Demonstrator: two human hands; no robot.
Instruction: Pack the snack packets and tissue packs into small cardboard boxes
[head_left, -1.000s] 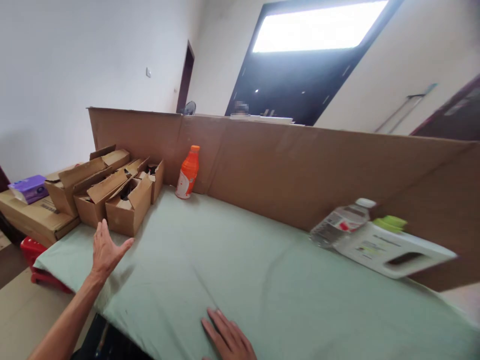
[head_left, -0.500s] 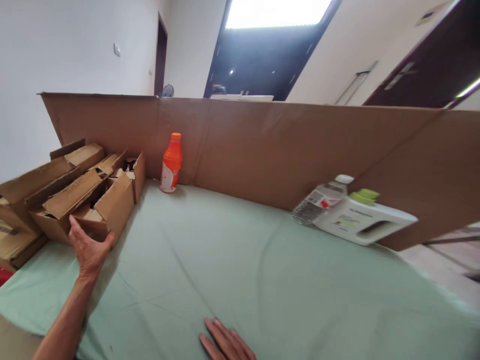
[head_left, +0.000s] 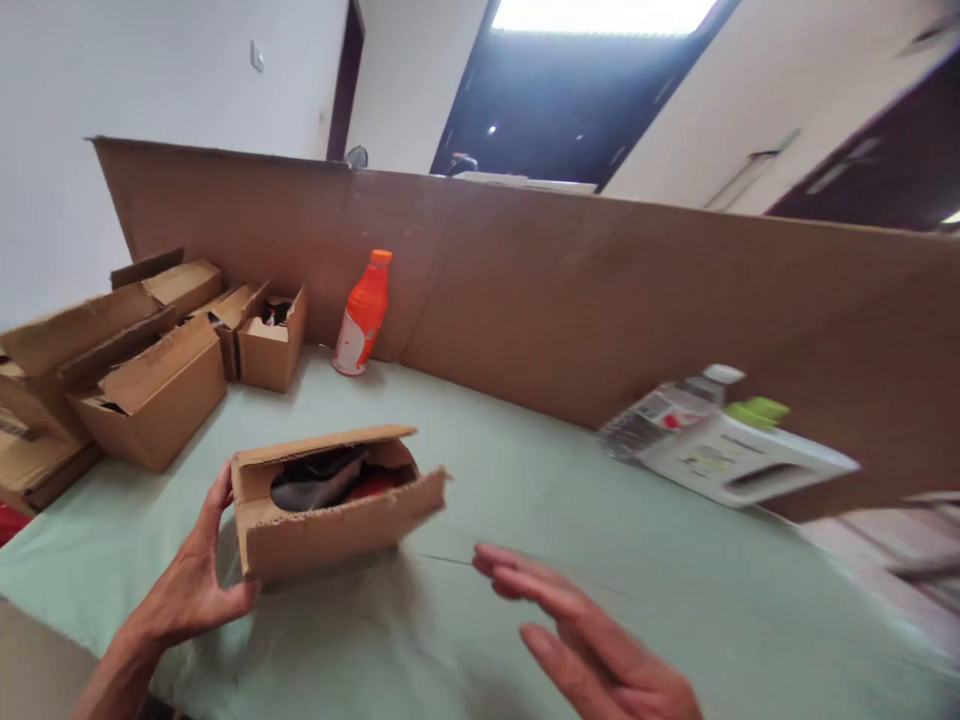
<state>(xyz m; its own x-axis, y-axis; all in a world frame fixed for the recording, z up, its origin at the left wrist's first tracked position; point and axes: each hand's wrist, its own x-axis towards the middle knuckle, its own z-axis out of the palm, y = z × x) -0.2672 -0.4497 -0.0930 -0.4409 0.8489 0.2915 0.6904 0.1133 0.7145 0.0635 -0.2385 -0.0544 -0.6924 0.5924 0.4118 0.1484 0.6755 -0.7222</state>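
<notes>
My left hand [head_left: 191, 580] grips the left end of a small cardboard box [head_left: 330, 545], thumb on the near side and fingers behind. The box sits turned sideways over the green cloth, its top flaps spread, with dark grey and red items [head_left: 330, 480] inside that I cannot name. To its right, my right hand [head_left: 592, 640] hovers above the cloth with thumb and fingers apart, touching nothing.
More cardboard boxes [head_left: 157, 400] stand at the left. An orange bottle [head_left: 364, 315] is upright by the cardboard wall [head_left: 525, 300]. At the right a clear plastic bottle [head_left: 660, 415] and a white jug with a green cap [head_left: 750, 455] lean against that wall. Green cloth [head_left: 480, 470] covers the table.
My left hand has drawn one box out of the group at the left toward the middle and turned it. My right hand has risen further into view from the bottom edge, moving right.
</notes>
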